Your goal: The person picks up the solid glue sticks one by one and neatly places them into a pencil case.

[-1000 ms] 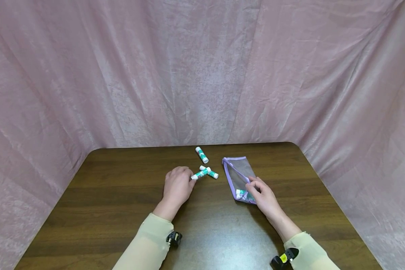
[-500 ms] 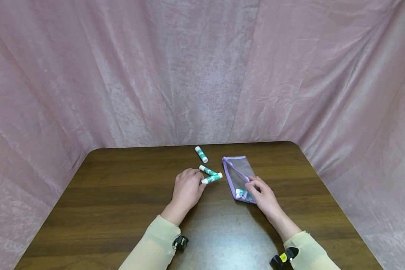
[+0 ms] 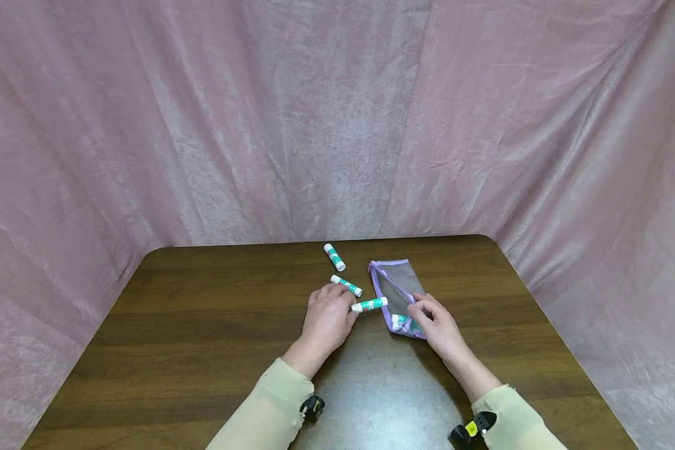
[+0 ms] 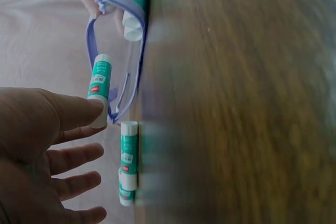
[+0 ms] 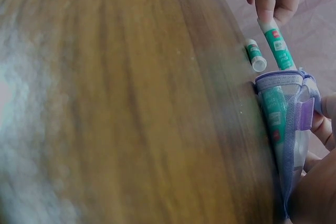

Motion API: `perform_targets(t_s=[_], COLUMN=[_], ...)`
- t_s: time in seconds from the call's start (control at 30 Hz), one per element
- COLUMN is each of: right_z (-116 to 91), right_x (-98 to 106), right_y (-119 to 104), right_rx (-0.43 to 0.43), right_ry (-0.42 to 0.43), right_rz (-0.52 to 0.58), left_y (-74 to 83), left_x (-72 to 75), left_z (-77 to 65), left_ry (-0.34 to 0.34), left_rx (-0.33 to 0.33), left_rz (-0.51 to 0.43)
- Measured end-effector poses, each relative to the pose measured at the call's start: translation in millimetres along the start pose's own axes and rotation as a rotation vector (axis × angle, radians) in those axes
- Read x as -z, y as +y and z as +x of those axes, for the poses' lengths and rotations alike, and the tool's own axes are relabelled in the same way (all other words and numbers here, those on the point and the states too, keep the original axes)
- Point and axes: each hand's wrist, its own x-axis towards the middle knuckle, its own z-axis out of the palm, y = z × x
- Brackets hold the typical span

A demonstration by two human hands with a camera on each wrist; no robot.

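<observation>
My left hand (image 3: 329, 315) pinches one end of a green-and-white glue stick (image 3: 370, 305) between thumb and forefinger. The stick's free end points right, over the left edge of a mesh zip pouch (image 3: 392, 299) with purple trim. With thumb and fingers, my right hand (image 3: 437, 322) grips the pouch's zip edge, and the mouth gapes in the left wrist view, where the purple zipper edge (image 4: 91, 40) stands raised. Inside lies at least one other glue stick (image 5: 275, 114), seen through the mesh. My right hand is partly cut off in the right wrist view.
Two more glue sticks lie on the brown wooden table (image 3: 202, 337): one (image 3: 346, 285) just beyond my left hand, another (image 3: 334, 257) near the table's far edge. A pink curtain (image 3: 337, 125) hangs behind the table.
My left hand has carried the glue stick rightward, off the one it lay across, to the pouch's edge. My right hand and the pouch have stayed nearly still.
</observation>
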Motion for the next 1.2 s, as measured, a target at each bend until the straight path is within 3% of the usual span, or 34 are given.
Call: perform_targets(t_s=[0.43, 1.2], right_z=[-0.3, -0.6], right_x=[-0.5, -0.4], right_y=[-4.8, -2.2], right_rx=[0.003, -0.023], right_ry=[0.003, 0.009], right_rz=[-0.022, -0.008], left_y=[13.7, 24.2], left_x=[-7.9, -22.4], left_z=[5.3, 11.6], left_ry=[-0.054, -0.031], left_rx=[-0.036, -0.042], left_rz=[0.055, 0.082])
